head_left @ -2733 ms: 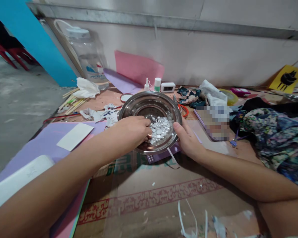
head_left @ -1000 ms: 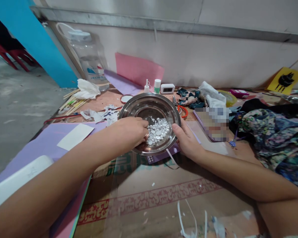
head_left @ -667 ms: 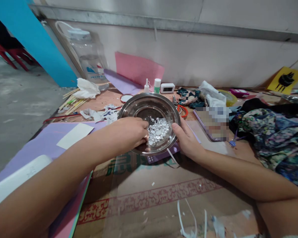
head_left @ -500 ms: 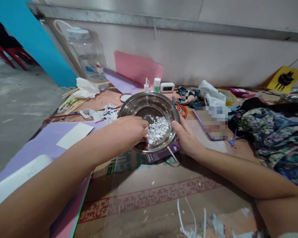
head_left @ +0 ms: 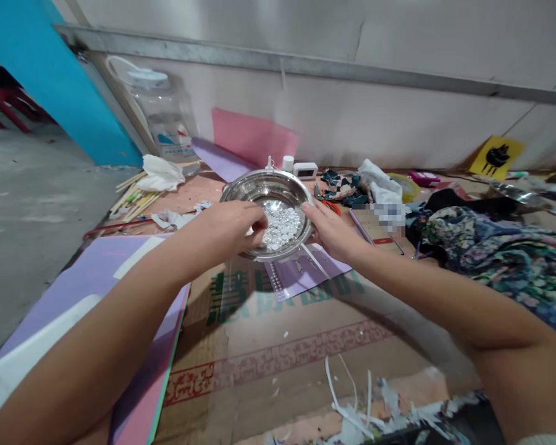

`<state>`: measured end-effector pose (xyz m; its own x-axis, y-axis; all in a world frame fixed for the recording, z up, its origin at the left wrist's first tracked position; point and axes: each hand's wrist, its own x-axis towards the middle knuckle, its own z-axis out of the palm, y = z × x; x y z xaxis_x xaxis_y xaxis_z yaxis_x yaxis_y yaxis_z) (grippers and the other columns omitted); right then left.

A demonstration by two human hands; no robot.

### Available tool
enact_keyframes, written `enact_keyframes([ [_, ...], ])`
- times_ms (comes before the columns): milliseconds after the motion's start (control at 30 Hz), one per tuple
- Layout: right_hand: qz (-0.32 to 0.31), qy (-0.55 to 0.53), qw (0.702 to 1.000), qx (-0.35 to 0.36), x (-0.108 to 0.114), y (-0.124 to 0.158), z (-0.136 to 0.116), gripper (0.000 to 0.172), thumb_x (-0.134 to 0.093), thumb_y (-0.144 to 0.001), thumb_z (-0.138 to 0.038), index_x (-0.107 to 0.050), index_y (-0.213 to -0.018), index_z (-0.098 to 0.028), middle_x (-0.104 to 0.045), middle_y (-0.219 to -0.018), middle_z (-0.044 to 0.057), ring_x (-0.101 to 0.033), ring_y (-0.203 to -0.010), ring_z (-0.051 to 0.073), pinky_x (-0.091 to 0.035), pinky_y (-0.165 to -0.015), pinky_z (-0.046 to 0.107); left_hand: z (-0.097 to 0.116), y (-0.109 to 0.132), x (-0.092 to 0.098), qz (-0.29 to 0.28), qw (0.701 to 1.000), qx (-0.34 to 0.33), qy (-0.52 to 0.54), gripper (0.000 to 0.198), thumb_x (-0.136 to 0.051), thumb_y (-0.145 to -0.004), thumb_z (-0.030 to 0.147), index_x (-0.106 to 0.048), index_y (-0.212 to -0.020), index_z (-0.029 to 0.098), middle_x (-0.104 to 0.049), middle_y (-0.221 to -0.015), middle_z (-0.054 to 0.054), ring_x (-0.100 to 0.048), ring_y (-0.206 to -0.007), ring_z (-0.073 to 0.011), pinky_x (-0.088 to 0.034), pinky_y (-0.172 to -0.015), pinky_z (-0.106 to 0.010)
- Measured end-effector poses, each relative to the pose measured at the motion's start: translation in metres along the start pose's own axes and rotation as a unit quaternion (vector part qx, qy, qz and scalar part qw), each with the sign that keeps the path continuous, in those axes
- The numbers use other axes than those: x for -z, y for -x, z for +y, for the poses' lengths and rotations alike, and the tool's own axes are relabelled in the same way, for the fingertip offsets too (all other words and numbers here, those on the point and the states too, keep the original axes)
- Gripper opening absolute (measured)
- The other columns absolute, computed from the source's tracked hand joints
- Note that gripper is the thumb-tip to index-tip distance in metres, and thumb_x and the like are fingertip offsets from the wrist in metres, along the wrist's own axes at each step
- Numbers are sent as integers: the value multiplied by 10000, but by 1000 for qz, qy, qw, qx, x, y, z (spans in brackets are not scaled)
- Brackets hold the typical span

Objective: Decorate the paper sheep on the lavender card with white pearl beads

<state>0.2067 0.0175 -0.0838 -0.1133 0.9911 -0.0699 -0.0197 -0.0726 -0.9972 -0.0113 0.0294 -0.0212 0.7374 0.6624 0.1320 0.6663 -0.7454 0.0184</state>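
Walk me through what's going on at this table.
A person's right hand grips the rim of a shiny metal bowl, while the left hand reaches in, its fingers at the white pearl-like beads inside. Whether those fingers have picked any up can't be made out. Just on the near side of the bowl, a purple card with small beads along its left edge lies on the printed cardboard.

Glossy metal bowl [head_left: 256,185] (smooth).
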Motion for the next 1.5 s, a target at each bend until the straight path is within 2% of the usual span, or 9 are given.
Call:
enact_keyframes([
  [133, 28, -12, 1000, -6, -7, -8, -7, 331, -590, -890, -473, -587, -1125, -240, -664, -902, -2, -613, -700, 123, -544, -547, 228, -11, 5, 8, 16, 983, 85, 160, 129, -546, -816, 221, -666, -826, 177, -691, -753, -20, -596, -685, -138, -427, -640, -262],
  [267, 27, -17, 999, 25, -8, -2, -4, 355, -622, -853, -549, -601, -1052, -255, -641, -892, -10, -601, -710, 130, -535, -571, 237, -11, 6, 11, -3, 905, 137, 404, 140, -558, -790, 309, -619, -798, 183, -697, -754, -25, -640, -690, -138, -496, -637, -254],
  [367, 24, -22, 999, 17, -7, 3, 5, 338, -624, -850, -543, -615, -1052, -273, -633, -886, -13, -586, -694, 127, -528, -579, 237, -6, 4, 7, -33, 857, 163, 488, 124, -542, -788, 312, -557, -763, 191, -704, -776, -36, -662, -697, -136, -528, -652, -263],
  [733, 34, 9, 998, -60, -8, -16, 6, 241, -511, -957, -360, -583, -1158, -250, -672, -961, 4, -623, -711, 109, -534, -568, 201, -19, 2, 8, 9, 844, 172, 508, 106, -565, -779, 248, -652, -812, 199, -688, -698, -15, -643, -664, -132, -538, -661, -261],
  [1100, -43, 133, 984, -111, -35, -68, -8, 244, -540, -973, -282, -625, -779, -161, -588, -596, -27, -547, -515, 106, -506, -553, 246, -28, 7, 12, 65, 870, 180, 454, 219, -610, -795, 268, -733, -961, 195, -740, -819, -22, -666, -751, -147, -536, -679, -251],
  [1200, -62, 200, 976, -62, -20, -61, -11, 226, -623, -917, -284, -677, -734, -165, -596, -569, -18, -542, -533, 117, -482, -576, 246, -31, 7, 3, 75, 873, 173, 450, 184, -624, -794, 257, -714, -942, 196, -736, -851, -22, -671, -777, -149, -532, -692, -254],
  [1233, -57, 270, 961, 20, -14, -55, -13, 182, -617, -917, -290, -714, -806, -183, -653, -641, -4, -574, -581, 127, -486, -600, 250, -32, 6, 0, 78, 872, 170, 452, 172, -628, -795, 252, -708, -937, 197, -736, -869, -22, -674, -795, -151, -532, -709, -260],
  [1333, 42, 382, 896, 224, -4, -29, -16, 140, -645, -900, -287, -744, -962, -211, -751, -911, 54, -646, -719, 161, -520, -667, 291, -30, 3, -11, 77, 857, 161, 484, 162, -643, -792, 243, -689, -939, 194, -734, -865, -18, -682, -803, -155, -529, -720, -271],
  [1500, -11, 406, 803, 437, -17, 5, -7, 102, -629, -943, -222, -690, -1025, -212, -756, -932, 51, -698, -826, 165, -567, -756, 300, -13, -3, -24, 21, 796, 156, 584, 243, -648, -783, 224, -655, -1022, 180, -723, -757, 4, -675, -709, -148, -514, -629, -249],
])
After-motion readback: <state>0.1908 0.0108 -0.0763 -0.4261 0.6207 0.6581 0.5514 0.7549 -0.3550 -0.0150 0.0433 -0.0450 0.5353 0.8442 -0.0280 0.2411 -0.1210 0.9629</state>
